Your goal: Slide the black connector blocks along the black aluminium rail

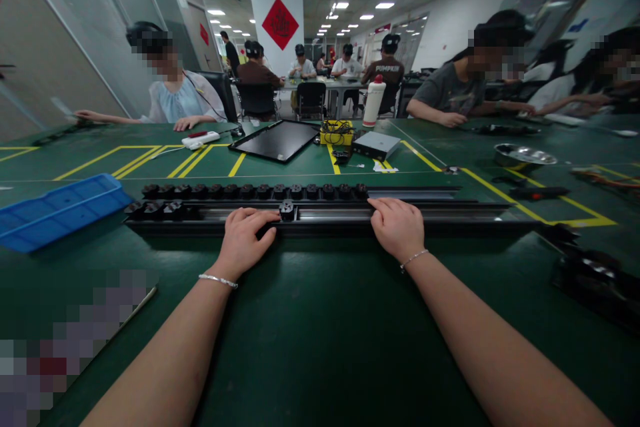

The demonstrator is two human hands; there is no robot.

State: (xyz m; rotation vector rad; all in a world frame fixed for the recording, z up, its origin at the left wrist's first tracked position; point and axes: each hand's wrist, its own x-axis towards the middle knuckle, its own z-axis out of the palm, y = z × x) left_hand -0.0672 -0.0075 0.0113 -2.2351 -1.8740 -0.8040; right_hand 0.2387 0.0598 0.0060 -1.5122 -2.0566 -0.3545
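A long black rail [330, 230] with shiny metal channels lies across the green table in front of me. One small black round-topped socket piece [287, 211] sits in its near channel. Against that piece rest the outstretched fingertips of my left hand [245, 240], its thumb apart along the rail's front. My right hand [399, 228] is curled over the rail farther right, fingers partly hidden. Several similar black pieces [247, 192] stand in a row along the back channel. A few more black pieces [159, 209] sit at the near channel's left end.
A blue plastic tray [60, 210] touches the left end area. Black parts [595, 273] lie at right, with a metal bowl [525, 155] behind. A dark flat panel [277, 140], a grey box [376, 145] and a white bottle [373, 103] stand farther back. Other people sit across the table.
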